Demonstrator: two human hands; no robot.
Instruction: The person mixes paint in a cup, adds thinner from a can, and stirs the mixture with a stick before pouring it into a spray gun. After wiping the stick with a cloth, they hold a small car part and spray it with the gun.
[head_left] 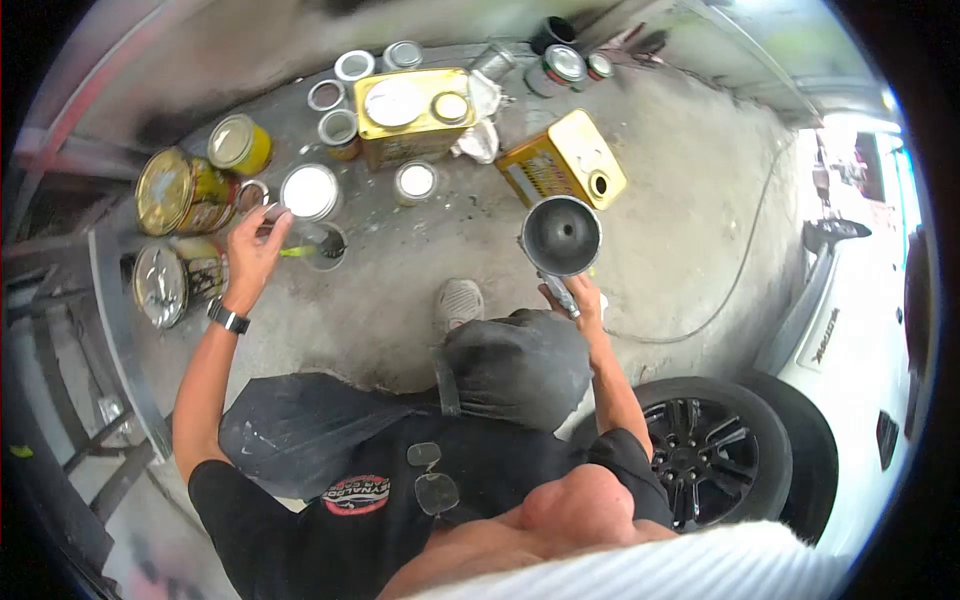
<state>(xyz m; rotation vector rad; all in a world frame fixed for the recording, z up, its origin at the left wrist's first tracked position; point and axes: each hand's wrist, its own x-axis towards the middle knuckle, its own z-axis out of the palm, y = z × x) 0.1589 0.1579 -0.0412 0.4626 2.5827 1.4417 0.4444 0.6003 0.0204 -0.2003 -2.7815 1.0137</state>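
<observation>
**Fig. 1. Paint preparation on a workshop floor, seen from above the crouching person**

The right hand (578,303) is wrapped closed around the metal stem of a dark funnel (561,235). It holds the funnel mouth-up above the concrete floor (690,200), just near of a tilted yellow rectangular tin (563,160).

To the left, the left hand (255,250), with a watch at the wrist, is curled. Its fingertips pinch a small pale object (272,214) whose nature cannot be made out. Just right of this hand stands a small open can (324,246), and a yellow-green stick (293,252) reaches into it.

Farther off stand a can of white paint (309,191), a second white-filled can (416,181) and a larger yellow tin (414,115). Round lidded tins (180,190) lie at the far left. A car wheel (715,460) and a white car body (860,330) close the right side.

By judgement, the step in hand is stirring or dosing paint at the small can, with the funnel held ready. Any pour would call for the funnel to be kept level and its mouth brought beside the can.
</observation>
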